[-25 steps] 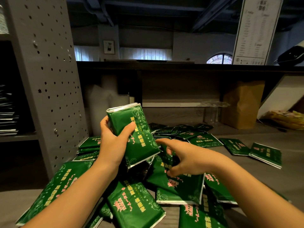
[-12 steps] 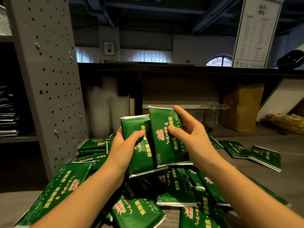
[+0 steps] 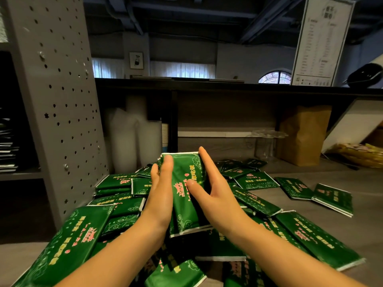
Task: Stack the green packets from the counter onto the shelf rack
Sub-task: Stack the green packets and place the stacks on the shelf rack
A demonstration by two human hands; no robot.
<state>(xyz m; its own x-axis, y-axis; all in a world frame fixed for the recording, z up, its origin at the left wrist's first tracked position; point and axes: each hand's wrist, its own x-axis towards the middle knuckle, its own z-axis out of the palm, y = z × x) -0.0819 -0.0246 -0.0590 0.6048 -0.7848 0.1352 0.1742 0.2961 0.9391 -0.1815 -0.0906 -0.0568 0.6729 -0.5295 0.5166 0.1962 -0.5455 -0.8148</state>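
Upright between my palms is a small stack of green packets (image 3: 184,183) with pink and yellow print, held above the heap. My left hand (image 3: 160,195) presses its left side with fingers straight up. My right hand (image 3: 215,193) presses the right side, thumb across the front. Below and around lies a pile of several green packets (image 3: 257,201) on the grey counter (image 3: 331,230). The grey perforated side panel of the shelf rack (image 3: 62,100) rises at the left, with a shelf board (image 3: 20,175) beside it.
A brown paper bag (image 3: 302,135) and clear glass stands (image 3: 267,141) sit at the counter's back. White cup stacks (image 3: 132,139) stand near the rack panel. Two packets (image 3: 331,197) lie apart at the right. Dark flat items (image 3: 8,150) fill the rack's shelf.
My right hand picked a packet from the pile and brought it against the one in my left hand. Both hands now squeeze the packets together into one upright stack.
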